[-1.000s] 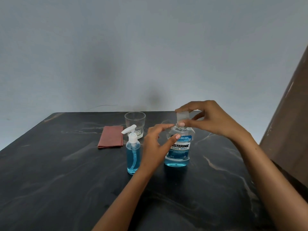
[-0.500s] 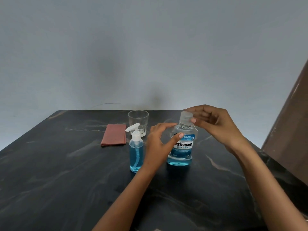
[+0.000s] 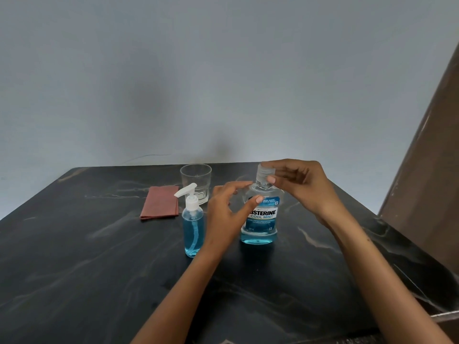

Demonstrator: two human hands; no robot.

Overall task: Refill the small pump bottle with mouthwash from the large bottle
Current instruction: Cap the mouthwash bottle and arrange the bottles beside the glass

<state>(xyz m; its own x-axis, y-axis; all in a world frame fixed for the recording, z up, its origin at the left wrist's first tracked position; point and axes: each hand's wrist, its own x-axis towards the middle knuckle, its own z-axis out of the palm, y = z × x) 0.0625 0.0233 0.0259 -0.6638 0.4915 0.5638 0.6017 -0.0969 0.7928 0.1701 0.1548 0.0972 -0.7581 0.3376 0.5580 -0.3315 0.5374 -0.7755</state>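
Mouthwash in the large bottle (image 3: 261,214) sits upright on the worktop (image 3: 74,256), its clear cap (image 3: 264,173) seated on the neck. The right hand (image 3: 300,187) curls round that cap, thumb and fingertips pinching it. The left hand (image 3: 227,214) is beside the bottle's shoulder with fingers relaxed and spread, its thumb at the label; whether it truly grips I cannot tell. Just left of it stands the small pump bottle (image 3: 192,225), pump head on and blue liquid filling most of it. Behind are a glass (image 3: 196,182) and a folded cloth (image 3: 160,205). Judging from this, pouring looks done and closing up remains.
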